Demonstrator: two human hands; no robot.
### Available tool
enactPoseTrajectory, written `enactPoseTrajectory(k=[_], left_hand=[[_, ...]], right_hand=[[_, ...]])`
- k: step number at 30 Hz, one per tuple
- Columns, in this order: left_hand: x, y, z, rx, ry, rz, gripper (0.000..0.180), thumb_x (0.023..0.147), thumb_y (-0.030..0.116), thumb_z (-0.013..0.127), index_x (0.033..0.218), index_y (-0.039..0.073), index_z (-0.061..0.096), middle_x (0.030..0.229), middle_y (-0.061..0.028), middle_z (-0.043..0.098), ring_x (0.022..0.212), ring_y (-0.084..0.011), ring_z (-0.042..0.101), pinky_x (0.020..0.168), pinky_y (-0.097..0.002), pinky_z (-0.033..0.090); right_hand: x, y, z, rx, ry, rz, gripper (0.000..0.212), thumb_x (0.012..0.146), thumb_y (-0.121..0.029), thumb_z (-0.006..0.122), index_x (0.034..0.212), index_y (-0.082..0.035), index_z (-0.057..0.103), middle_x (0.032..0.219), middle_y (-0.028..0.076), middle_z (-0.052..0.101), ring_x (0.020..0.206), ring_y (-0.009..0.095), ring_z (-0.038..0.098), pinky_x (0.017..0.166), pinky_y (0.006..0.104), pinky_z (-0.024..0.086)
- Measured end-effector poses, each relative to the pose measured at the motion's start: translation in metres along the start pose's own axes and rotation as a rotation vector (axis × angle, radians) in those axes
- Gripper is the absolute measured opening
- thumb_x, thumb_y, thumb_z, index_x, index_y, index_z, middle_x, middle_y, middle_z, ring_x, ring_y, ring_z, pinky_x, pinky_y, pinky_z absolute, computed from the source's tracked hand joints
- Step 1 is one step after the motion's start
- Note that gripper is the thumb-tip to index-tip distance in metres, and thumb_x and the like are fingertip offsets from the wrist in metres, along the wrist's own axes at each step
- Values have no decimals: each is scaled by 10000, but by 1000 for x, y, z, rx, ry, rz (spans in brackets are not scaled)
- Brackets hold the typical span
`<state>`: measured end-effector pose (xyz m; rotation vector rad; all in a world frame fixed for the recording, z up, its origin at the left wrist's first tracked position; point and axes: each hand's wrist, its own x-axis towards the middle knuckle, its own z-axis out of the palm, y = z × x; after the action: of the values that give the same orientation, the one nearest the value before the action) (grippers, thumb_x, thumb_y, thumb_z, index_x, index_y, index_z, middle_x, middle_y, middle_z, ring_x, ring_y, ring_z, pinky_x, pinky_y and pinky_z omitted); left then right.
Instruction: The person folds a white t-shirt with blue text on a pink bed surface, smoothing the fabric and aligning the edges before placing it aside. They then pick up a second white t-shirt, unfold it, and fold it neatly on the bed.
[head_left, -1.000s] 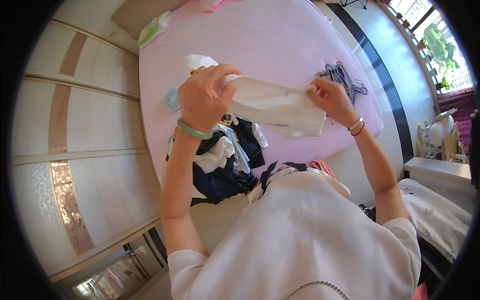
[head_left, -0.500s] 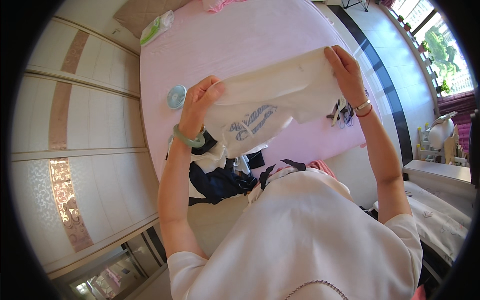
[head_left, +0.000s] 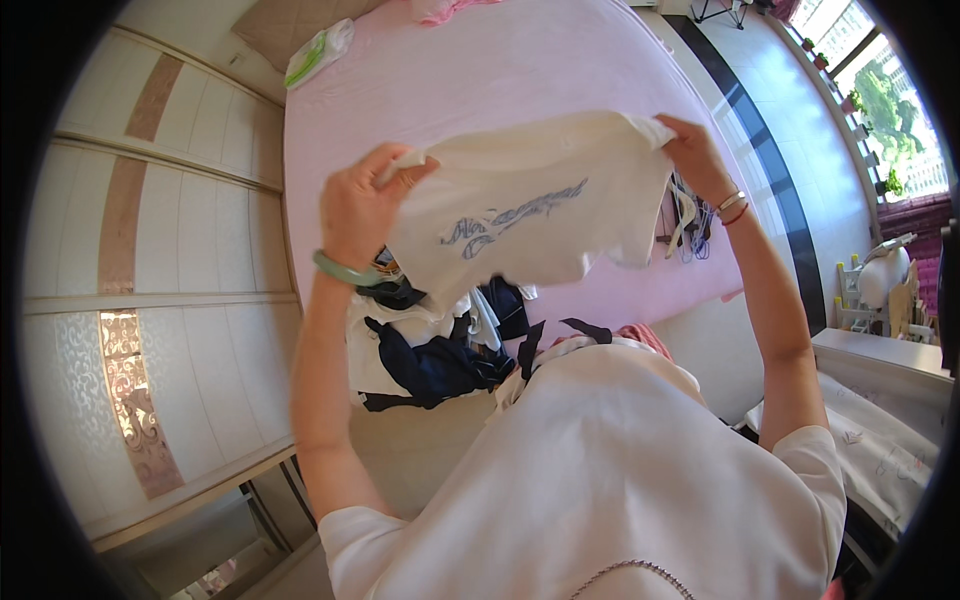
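A white T-shirt with blue printed lettering hangs stretched between my hands above the bed. My left hand, with a pale green bangle at its wrist, pinches the cloth's upper left corner. The upper right corner is gripped by my right hand, which wears a bracelet and a red cord. Below the shirt, near my left forearm, lies a heap of clothes with a dark navy garment on top of white ones. Part of that heap is hidden by the shirt and my left wrist.
Tangled thin straps or cords lie at the bed's right side, partly behind the shirt. A white and green plastic package rests at the far left corner. Wardrobe doors line the left. White bench-like furniture stands at the right.
My left hand has moved left and the T-shirt has turned, so its lettering shows flatter and more fully. The small blue fan is now hidden behind my left hand.
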<state>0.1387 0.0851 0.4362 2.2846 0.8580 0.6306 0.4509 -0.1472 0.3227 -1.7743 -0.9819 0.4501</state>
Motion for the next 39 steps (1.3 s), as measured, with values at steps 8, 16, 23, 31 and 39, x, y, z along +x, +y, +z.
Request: enactPoseTrajectory(k=[8, 16, 23, 31, 39], left_hand=[[-31, -24, 15, 354, 433, 659, 157, 842, 131, 631, 989, 76, 629, 817, -89, 630, 716, -209, 582, 632, -339, 462], [-67, -98, 42, -15, -161, 21, 209, 888, 184, 660, 764, 43, 568, 598, -15, 444, 555, -80, 445, 503, -259, 359], [-20, -56, 10, -446, -115, -284, 187, 817, 120, 757, 765, 51, 592, 683, 93, 469, 650, -10, 409, 586, -180, 347], [-44, -61, 7, -474, -109, -211, 169, 801, 37, 732, 916, 80, 617, 766, 58, 533, 710, -22, 480, 684, -175, 419], [-33, 15, 55, -113, -39, 142, 351, 789, 195, 772, 1079, 45, 646, 774, -33, 567, 687, -145, 569, 660, -271, 462]], right_hand=[[-22, -54, 22, -321, 346, -390, 288, 877, -160, 611, 1104, 16, 597, 1009, 120, 623, 909, 231, 596, 818, 347, 466], [-50, 44, 11, -107, -248, 216, 198, 935, -210, 570, 917, -31, 652, 750, 46, 624, 689, 135, 584, 646, 290, 472], [15, -38, 35, 84, 171, -3, 232, 899, -214, 624, 996, -6, 652, 750, 43, 629, 681, 97, 561, 668, 251, 474], [33, -19, 39, 116, -17, -71, 150, 910, -149, 615, 985, -26, 659, 875, 26, 660, 764, 82, 591, 690, 240, 479], [15, -101, 107, -108, -261, -655, 134, 882, -155, 642, 929, -35, 678, 797, 113, 654, 689, 200, 627, 640, 309, 496]])
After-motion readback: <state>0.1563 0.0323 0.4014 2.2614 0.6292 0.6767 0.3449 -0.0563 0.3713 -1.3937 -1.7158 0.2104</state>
